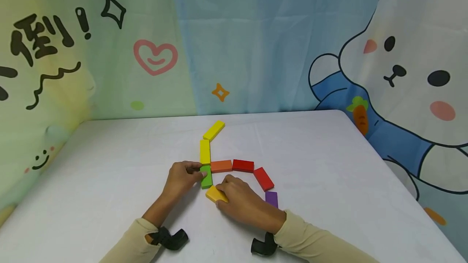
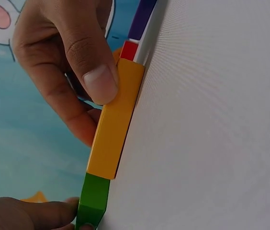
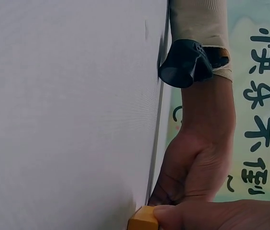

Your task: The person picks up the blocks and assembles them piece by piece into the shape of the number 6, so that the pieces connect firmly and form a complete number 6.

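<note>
My left hand (image 1: 180, 181) pinches a green block (image 1: 207, 180) between thumb and forefinger on the white table. With its thumb and fingers, my right hand (image 1: 241, 201) grips a golden-yellow block (image 1: 215, 195) just below the green one. The two blocks meet end to end at an angle, as the left wrist view also shows. Above the green block stands a yellow block (image 1: 205, 151), and an orange block (image 1: 221, 166) extends from the joint between them to the right. The right wrist view catches only one end of the golden-yellow block (image 3: 143, 218).
Another yellow block (image 1: 214, 130) slants away at the far end. Past the orange block, two red blocks (image 1: 243, 165) and a purple block (image 1: 271, 199) curve down to the right, the purple one partly behind my right hand. A printed curtain (image 1: 234, 44) hangs behind the table (image 1: 329, 165).
</note>
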A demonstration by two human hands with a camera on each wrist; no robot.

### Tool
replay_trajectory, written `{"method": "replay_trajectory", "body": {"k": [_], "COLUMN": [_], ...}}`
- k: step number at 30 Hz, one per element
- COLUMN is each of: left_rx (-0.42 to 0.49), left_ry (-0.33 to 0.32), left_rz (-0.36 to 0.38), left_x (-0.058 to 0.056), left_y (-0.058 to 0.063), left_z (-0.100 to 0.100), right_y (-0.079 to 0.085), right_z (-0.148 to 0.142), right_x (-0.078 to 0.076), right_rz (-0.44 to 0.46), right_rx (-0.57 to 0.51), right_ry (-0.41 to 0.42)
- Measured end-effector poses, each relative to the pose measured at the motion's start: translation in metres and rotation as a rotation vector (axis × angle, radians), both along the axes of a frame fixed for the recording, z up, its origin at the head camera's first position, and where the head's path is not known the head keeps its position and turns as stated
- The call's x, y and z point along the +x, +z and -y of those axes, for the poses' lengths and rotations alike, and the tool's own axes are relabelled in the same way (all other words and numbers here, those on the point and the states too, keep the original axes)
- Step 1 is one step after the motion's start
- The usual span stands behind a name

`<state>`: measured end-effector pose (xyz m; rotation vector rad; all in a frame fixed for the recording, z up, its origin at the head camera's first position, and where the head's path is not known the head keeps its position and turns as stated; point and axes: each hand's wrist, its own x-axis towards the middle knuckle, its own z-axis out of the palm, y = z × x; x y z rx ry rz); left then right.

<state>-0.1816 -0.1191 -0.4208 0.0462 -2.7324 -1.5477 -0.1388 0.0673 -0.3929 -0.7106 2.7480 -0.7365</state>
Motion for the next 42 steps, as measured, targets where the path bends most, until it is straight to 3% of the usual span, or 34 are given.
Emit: {"method": "replay_trajectory", "body": {"k": [9,14,18,21,26,31,35,42], "left_rx": [-0.032,-0.121,-0.175,-0.208,-0.292,-0.388,-0.428,-0.468], "left_ry": [-0.019,-0.008,-0.083,-0.183,-0.302,-0.359,-0.376,-0.345], "left_rz": [-0.033,-0.176,-0.328,-0.357,-0.309,-0.24,-0.144,-0.076], "left_x": [0.001,0.004,0.006,0.01,0.019,0.024,0.028,0.031], "left_y": [0.001,0.005,0.011,0.015,0.016,0.016,0.02,0.021], "left_z": [-0.002,-0.001,0.0,0.0,-0.002,-0.006,-0.01,-0.012], "right_y": [-0.002,0.0,0.0,0.0,0.002,0.004,0.006,0.013], "right_z": [-0.002,-0.004,-0.006,-0.009,-0.016,-0.03,-0.044,-0.063], "right_x": [0.001,-0.001,-0.003,-0.004,-0.006,-0.009,-0.014,-0.017], "right_rz": [0.01,0.045,0.057,0.054,0.033,0.009,0.014,0.017], "right_rx": [-0.012,-0.038,-0.07,-0.084,-0.073,-0.131,-0.209,-0.217], "right_ry": [-0.001,-0.011,-0.002,0.004,0.003,0.067,0.127,0.212]}}
